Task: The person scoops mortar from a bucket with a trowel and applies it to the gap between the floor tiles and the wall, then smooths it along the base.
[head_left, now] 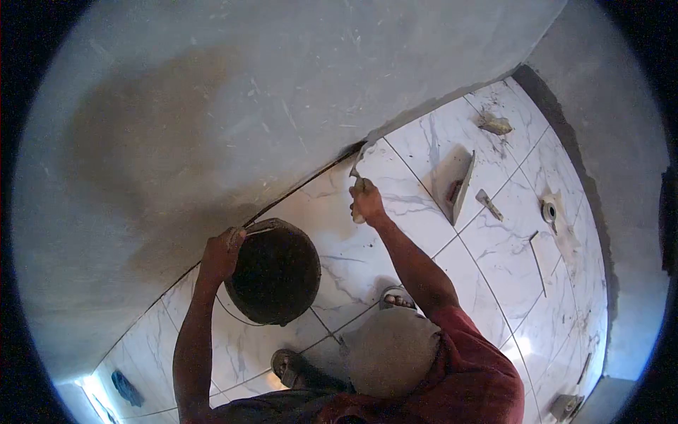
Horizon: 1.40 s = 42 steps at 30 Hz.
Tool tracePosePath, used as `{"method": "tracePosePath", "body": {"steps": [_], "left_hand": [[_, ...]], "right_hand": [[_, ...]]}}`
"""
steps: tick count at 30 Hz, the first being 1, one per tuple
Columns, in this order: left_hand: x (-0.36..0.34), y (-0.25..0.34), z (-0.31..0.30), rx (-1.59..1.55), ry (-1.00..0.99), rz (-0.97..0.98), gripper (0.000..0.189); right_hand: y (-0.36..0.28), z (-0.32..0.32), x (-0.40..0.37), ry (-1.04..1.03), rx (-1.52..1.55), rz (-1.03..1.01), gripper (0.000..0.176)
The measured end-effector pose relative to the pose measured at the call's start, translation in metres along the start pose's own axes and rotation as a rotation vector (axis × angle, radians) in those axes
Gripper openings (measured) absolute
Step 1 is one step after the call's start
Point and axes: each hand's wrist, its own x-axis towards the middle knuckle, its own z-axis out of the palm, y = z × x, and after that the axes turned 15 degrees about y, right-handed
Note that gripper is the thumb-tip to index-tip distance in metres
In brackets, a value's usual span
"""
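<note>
My left hand (224,253) is closed on the rim of a dark round bucket (274,272), at its upper left side beside the wall. The bucket stands on the white marbled tiles, and its inside is too dark to make out. A thin wire handle hangs at its lower left. My right hand (366,201) is wrapped round the handle of a small trowel (356,164). The trowel's blade points up to the joint between wall and floor, where a grey strip runs along the wall's foot.
On the tiles to the right lie a large float (462,189), a small scraper (489,204), a tape roll (549,210), an angled strip (539,263) and a lump (496,125). A dark cloth (126,388) lies lower left. Grey walls bound the floor.
</note>
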Motion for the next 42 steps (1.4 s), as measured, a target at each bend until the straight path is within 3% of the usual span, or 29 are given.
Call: {"method": "tracePosePath", "body": {"steps": [1,3,4,8,11,13,17,21,23,25,27,29,34,36,37,41,42], "left_hand": [[0.001,-0.008,0.006,0.047,0.016,0.030,0.050],[0.004,-0.009,0.009,0.092,0.028,0.063,0.051],[0.006,-0.004,0.006,0.062,-0.012,0.066,0.050],[0.008,0.003,0.002,0.064,-0.083,0.027,0.047],[0.008,-0.003,0.007,-0.002,0.000,0.142,0.046],[0.010,-0.001,0.004,-0.018,-0.035,0.061,0.045],[0.010,0.007,-0.006,-0.010,-0.042,-0.079,0.042],[0.005,-0.017,0.001,-0.037,0.010,-0.034,0.041],[0.002,-0.021,-0.001,0.064,-0.067,-0.067,0.044],[0.001,-0.020,-0.001,0.019,-0.003,-0.051,0.045],[-0.002,-0.020,-0.003,-0.022,0.064,-0.036,0.046],[-0.004,-0.019,-0.008,-0.028,-0.007,-0.123,0.049],[-0.010,-0.023,-0.010,-0.053,0.055,-0.091,0.050],[-0.010,-0.028,-0.007,-0.051,0.069,-0.033,0.050],[-0.010,-0.027,-0.009,-0.031,0.094,0.017,0.049],[-0.006,-0.034,-0.002,-0.036,0.063,0.018,0.046],[-0.006,-0.030,-0.004,-0.033,0.066,0.019,0.046]], "right_hand": [[0.017,0.001,0.004,0.003,0.000,0.000,0.020],[0.070,0.005,0.022,-0.133,-0.144,-0.483,0.023],[-0.006,0.001,-0.019,-0.048,0.183,0.170,0.018],[-0.028,0.027,-0.009,-0.019,0.394,0.308,0.024],[-0.055,0.031,-0.019,-0.046,0.483,0.293,0.020],[-0.051,0.018,-0.033,-0.075,0.467,0.327,0.022],[-0.023,-0.026,-0.060,-0.009,0.187,0.153,0.032],[-0.004,-0.068,-0.021,0.009,0.035,0.157,0.030],[0.001,-0.083,0.002,-0.060,0.130,0.201,0.032],[0.001,-0.093,0.021,-0.133,0.216,0.254,0.030],[-0.006,-0.097,0.037,-0.146,0.147,0.238,0.027],[-0.010,-0.100,0.051,-0.182,0.107,0.224,0.026],[-0.016,-0.094,0.040,-0.250,0.035,0.219,0.028],[-0.004,-0.092,0.028,-0.413,0.108,0.225,0.031],[-0.004,-0.082,0.017,-0.343,-0.046,0.196,0.033],[-0.009,-0.030,-0.016,-0.134,0.240,0.347,0.028],[-0.013,-0.016,-0.018,-0.089,0.334,0.396,0.019]]}}
